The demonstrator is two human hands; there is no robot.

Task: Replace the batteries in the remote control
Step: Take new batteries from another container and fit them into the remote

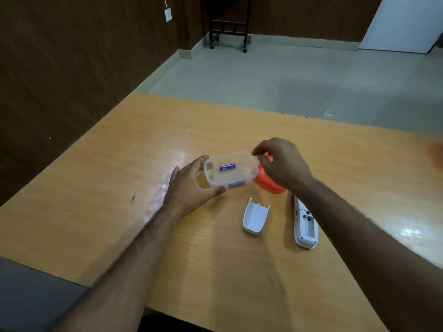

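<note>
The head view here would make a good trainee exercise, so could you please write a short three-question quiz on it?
1. True or false: the battery cover is fitted on the remote control.
2. What lies inside the clear container?
3. Which of the hands holds the container: A) left hand, B) right hand?

Key
1. False: it lies on the table, beside the remote, whose compartment is open.
2. One blue battery.
3. A; the right hovers over the orange lid.
</note>
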